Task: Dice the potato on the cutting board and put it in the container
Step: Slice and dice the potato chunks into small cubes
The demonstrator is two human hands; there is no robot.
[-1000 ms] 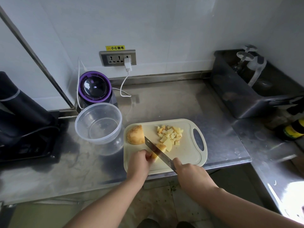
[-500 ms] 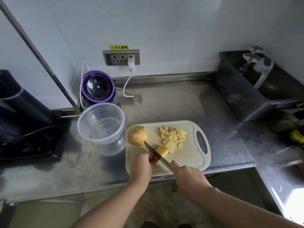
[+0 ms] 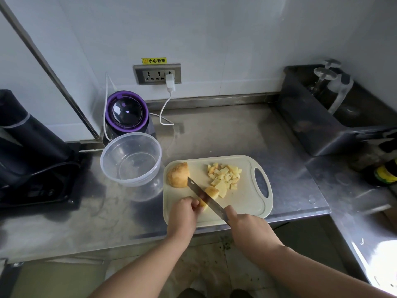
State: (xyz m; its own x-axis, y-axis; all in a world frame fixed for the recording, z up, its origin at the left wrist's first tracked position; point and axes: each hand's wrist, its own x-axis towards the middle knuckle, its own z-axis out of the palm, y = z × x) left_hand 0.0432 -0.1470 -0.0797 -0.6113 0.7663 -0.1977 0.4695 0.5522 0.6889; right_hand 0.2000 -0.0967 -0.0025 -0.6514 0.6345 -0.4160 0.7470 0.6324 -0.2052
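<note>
A pale cutting board (image 3: 245,203) lies at the counter's front edge. On its left end rests a large potato half (image 3: 178,174). A heap of diced potato (image 3: 224,174) lies toward the board's handle hole. My left hand (image 3: 184,214) pins a smaller potato piece (image 3: 211,193) to the board. My right hand (image 3: 247,227) grips a knife (image 3: 204,195) whose blade lies across that piece, tip pointing at the potato half. A clear round plastic container (image 3: 131,159) stands just left of the board with nothing in it.
A purple-rimmed appliance (image 3: 127,114) stands behind the container, its white cable running to a wall socket (image 3: 158,73). A black machine (image 3: 28,151) fills the left. A dark bin (image 3: 335,117) and a bottle (image 3: 386,172) sit to the right.
The knife blade has kept working on the small potato piece beside my left fingers. The camera view shifted slightly; the board, container and potato half have stayed where they were.
</note>
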